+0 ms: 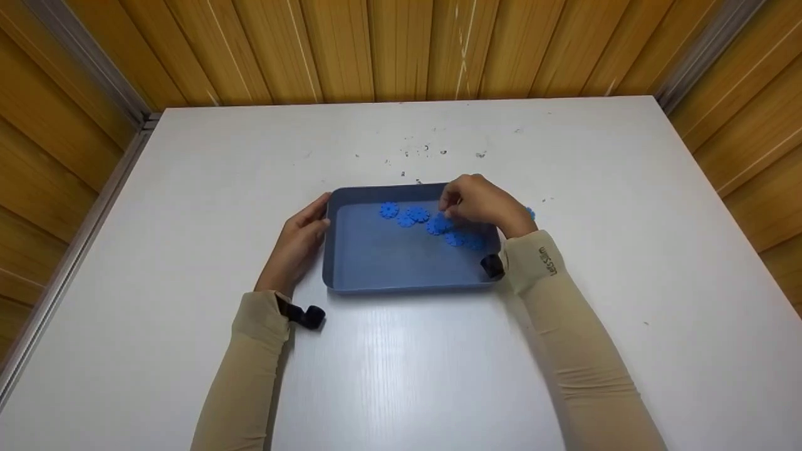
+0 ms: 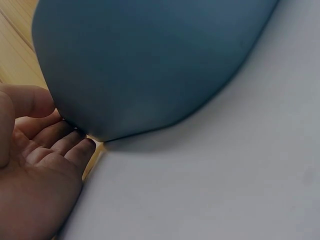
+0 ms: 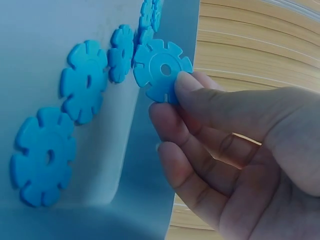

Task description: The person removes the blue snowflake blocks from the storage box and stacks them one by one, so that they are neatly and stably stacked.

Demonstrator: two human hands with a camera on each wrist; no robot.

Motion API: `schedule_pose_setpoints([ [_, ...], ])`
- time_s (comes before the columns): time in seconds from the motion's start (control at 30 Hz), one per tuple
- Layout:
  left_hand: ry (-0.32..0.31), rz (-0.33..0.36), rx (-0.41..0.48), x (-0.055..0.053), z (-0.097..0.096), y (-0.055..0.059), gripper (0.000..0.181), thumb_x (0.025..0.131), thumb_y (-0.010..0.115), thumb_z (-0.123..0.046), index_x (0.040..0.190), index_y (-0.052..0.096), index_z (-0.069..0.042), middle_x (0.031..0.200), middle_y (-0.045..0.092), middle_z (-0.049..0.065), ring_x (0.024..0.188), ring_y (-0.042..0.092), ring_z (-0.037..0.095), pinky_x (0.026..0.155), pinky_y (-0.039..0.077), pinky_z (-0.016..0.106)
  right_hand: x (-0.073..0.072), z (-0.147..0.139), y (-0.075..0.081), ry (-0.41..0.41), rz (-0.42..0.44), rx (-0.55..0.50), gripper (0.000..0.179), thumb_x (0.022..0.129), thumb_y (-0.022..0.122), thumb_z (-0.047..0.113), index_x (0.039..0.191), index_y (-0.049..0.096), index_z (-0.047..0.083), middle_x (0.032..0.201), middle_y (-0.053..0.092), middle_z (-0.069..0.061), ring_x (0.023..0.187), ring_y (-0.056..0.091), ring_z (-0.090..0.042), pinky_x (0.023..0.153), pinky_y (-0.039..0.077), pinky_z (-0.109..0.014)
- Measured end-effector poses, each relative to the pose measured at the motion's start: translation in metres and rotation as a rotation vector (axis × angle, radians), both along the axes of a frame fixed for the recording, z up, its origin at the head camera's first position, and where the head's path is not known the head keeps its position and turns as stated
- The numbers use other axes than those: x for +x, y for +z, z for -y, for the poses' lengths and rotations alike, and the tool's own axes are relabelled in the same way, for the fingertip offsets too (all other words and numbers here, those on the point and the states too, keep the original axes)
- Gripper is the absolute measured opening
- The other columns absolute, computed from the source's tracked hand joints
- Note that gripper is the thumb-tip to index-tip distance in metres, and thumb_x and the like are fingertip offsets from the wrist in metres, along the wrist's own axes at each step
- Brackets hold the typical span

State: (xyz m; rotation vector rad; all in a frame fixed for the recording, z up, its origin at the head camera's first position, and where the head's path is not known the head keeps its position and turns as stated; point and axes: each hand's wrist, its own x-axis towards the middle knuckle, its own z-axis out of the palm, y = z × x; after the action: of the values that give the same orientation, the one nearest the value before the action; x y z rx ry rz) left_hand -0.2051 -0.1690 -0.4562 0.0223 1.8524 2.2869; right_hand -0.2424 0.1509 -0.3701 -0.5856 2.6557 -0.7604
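My right hand (image 1: 479, 199) is over the right half of a blue-grey tray (image 1: 388, 263). Thumb and fingertips pinch a blue notched plastic disc (image 3: 156, 61), shaped like a flower with a hole in its centre. Several similar discs lie in the tray, among them a disc (image 1: 389, 210) near the back wall and another disc (image 3: 44, 156) below the pinched one in the right wrist view. At the tray's left side, my left hand (image 1: 299, 239) holds the wall, thumb and fingers at the rim; the fingertips are partly hidden by the tray (image 2: 140, 60) in the left wrist view.
The tray stands on a white table (image 1: 188, 207) with small dark marks (image 1: 443, 152) behind it. A bit of blue (image 1: 531, 213) shows past my right wrist. Wood-patterned panels (image 1: 401, 50) enclose the back and sides.
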Motion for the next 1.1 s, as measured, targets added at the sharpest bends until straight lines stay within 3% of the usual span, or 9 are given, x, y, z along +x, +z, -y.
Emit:
schedule_pose_setpoints([
  [0.63,0.005,0.002,0.002,0.000,0.002,-0.001,0.056,0.095,0.044,0.001,0.149,0.035,-0.012,0.157,0.031,0.001,0.146,0.023,0.010,0.120,0.020,0.029,0.002,-0.013,0.015,-0.065,0.025,-0.031,0.010,0.090,0.063,0.003,0.097,0.069,0.002,0.096,0.069,-0.013,0.085,0.062,-0.023,0.072,0.050,-0.031],
  [1.1,0.005,0.020,0.015,0.000,0.000,0.000,0.057,0.095,0.045,0.002,0.149,0.035,-0.012,0.158,0.028,0.002,0.147,0.021,0.012,0.121,0.017,0.031,0.007,-0.044,0.016,-0.142,-0.008,-0.049,0.012,0.090,0.064,0.006,0.100,0.070,0.004,0.100,0.069,-0.013,0.088,0.061,-0.023,0.075,0.048,-0.034],
])
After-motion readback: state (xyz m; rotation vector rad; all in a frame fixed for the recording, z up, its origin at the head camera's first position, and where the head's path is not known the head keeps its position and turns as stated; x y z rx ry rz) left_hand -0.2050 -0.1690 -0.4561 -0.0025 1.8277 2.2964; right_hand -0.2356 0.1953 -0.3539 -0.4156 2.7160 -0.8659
